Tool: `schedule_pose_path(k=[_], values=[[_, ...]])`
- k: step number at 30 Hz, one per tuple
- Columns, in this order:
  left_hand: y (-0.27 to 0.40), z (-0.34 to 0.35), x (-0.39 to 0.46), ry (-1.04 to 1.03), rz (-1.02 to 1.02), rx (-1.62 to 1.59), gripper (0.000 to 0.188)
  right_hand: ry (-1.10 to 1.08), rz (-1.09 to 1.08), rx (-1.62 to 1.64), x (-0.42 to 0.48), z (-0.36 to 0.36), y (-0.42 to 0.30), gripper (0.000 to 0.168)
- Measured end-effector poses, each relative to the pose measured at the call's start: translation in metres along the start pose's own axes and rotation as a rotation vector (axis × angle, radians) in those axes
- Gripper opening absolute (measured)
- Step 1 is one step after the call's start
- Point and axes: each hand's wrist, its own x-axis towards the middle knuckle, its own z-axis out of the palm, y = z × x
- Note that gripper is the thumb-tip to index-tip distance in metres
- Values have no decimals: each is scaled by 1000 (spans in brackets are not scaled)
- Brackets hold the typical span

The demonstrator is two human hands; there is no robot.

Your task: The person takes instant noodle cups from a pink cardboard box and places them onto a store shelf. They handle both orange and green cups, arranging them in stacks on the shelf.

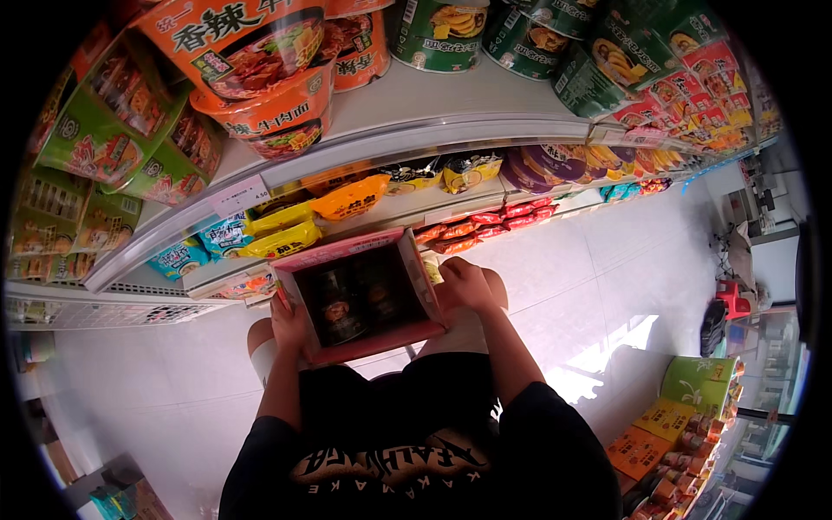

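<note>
An open-topped pink cardboard box (364, 250) rests tilted over my lap. In its dark inside stand a few dark containers with food pictures, a nearer one (337, 312) at the left; shadow hides how many there are. My left hand (289, 322) grips the left wall of the box, its fingers mostly behind the cardboard. Against the right wall lies my right hand (465, 286), its fingers curled; the box edge hides part of the contact.
A store shelf (416, 107) crosses in front with orange noodle bowls (266, 114) and green noodle tubs (439, 36). Below are yellow noodle packets (283, 240) and red-wrapped sausages (520, 211). A stack of colourful cartons (650, 442) stands at the right rear, and a red stool (733, 299) farther right.
</note>
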Motion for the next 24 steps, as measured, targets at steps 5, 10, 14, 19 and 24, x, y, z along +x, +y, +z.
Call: schedule_pose_path(k=[5,10,14,19,24], values=[[5,-3,-4,-12,4,-49,57,321,-245,28,6,-63,-63,16],[-3,-6,-4,-48,4,-54,62,497,-715,-54,37,-120,-196,17],[2,-15,-6,-55,-43,-66,61,583,-857,-168,90,-134,-276,30],[0,-6,-3,-46,-2,-54,61,662,-843,-189,185,-142,-305,76],[-1,-9,-5,-43,-9,-52,66,680,-651,-275,198,-129,-324,105]])
